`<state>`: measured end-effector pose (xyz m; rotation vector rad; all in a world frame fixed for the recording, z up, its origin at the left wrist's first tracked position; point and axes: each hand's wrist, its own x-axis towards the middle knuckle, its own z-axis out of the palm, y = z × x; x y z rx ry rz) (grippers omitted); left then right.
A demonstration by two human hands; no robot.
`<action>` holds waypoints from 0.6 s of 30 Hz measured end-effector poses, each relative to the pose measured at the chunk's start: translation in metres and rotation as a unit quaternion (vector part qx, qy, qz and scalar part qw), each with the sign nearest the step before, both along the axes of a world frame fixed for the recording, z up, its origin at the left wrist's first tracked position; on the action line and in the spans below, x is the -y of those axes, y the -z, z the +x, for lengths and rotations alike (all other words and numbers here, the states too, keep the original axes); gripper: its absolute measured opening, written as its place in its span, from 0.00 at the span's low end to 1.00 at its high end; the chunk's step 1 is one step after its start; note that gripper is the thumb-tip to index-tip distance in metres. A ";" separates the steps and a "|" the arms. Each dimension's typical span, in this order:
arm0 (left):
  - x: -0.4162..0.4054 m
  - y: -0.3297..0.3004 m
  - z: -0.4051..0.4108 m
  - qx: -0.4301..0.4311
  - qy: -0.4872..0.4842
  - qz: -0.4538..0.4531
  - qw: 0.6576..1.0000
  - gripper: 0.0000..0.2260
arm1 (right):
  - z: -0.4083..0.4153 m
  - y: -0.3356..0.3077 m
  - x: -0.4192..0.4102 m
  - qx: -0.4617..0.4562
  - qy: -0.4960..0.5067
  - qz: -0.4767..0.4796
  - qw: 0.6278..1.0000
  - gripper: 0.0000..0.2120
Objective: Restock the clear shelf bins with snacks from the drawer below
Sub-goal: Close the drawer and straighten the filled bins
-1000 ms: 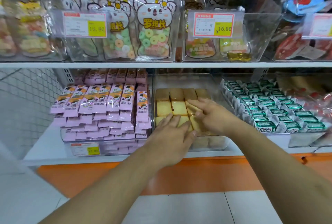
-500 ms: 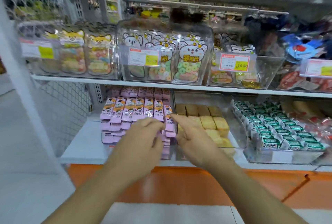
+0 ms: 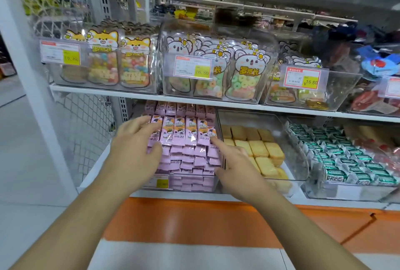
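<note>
so both hands are empty with fingers spread, left hand (image 3: 138, 148) on the left end of the pink packets (image 3: 186, 133) standing upright in their clear bin (image 3: 190, 183), right hand (image 3: 236, 161) at the right end, about equally close.

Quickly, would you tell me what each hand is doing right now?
Left hand: open, fingers resting on the pink snack packets.
Right hand: open, forefinger extended to the packets, holding nothing.

Upper shelf (image 3: 194, 102) hangs low over pink packets (image 3: 186, 133), gap tight w/ little room.
</note>
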<state>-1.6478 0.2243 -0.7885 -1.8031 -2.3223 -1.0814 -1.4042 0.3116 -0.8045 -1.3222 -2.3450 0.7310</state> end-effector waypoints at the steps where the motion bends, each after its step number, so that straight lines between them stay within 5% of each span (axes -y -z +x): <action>1: 0.000 0.000 0.000 -0.001 -0.001 0.000 1.000 0.20 | 0.000 -0.001 0.000 -0.005 0.008 -0.011 1.000 0.38; 10: -0.007 0.013 -0.002 0.070 0.021 -0.131 0.989 0.28 | 0.002 0.001 -0.002 0.005 -0.001 -0.015 1.000 0.37; 18: -0.005 0.016 -0.007 0.073 0.046 -0.116 0.989 0.29 | 0.000 0.008 -0.007 -0.028 0.004 -0.039 0.999 0.41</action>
